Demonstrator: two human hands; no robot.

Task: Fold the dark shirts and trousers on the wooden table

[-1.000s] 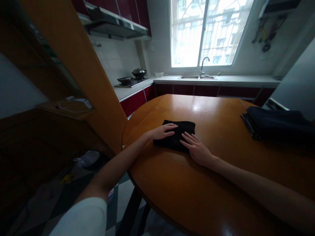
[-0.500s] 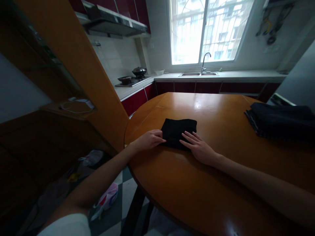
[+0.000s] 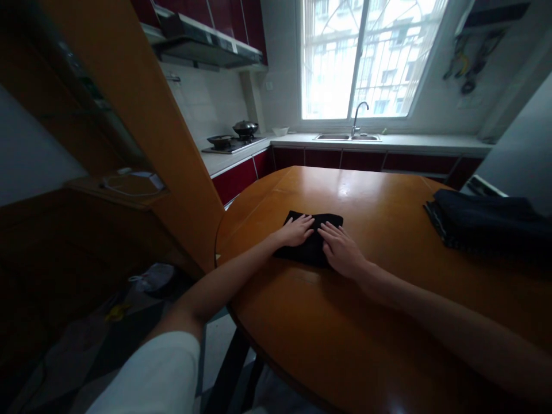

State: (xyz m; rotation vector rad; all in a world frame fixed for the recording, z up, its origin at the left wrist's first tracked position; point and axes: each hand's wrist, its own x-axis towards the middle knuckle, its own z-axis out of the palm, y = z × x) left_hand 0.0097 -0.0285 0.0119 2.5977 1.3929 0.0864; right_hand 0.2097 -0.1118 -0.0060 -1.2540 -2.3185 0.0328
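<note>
A folded black garment (image 3: pixel 304 251) lies flat on the round wooden table (image 3: pixel 366 322); its exact kind does not show. My left hand (image 3: pixel 297 231) rests open on its left part, palm down with the fingers pointing away from me. On the right part lies my right hand (image 3: pixel 342 247), also open and flat, fingers stretched toward the far edge. The two hands nearly meet over the middle of the cloth and hide much of it.
A stack of dark folded clothes (image 3: pixel 491 221) sits at the table's right side. Beyond the table are a counter with a sink (image 3: pixel 347 137) and a stove (image 3: pixel 233 145) with pans. A wooden partition (image 3: pixel 181 172) stands at the left, with bags (image 3: pixel 153 279) on the floor.
Half a second ago my left hand pinched the garment's near left edge; now it lies flat further in on the cloth. My right hand has slid slightly away from me.
</note>
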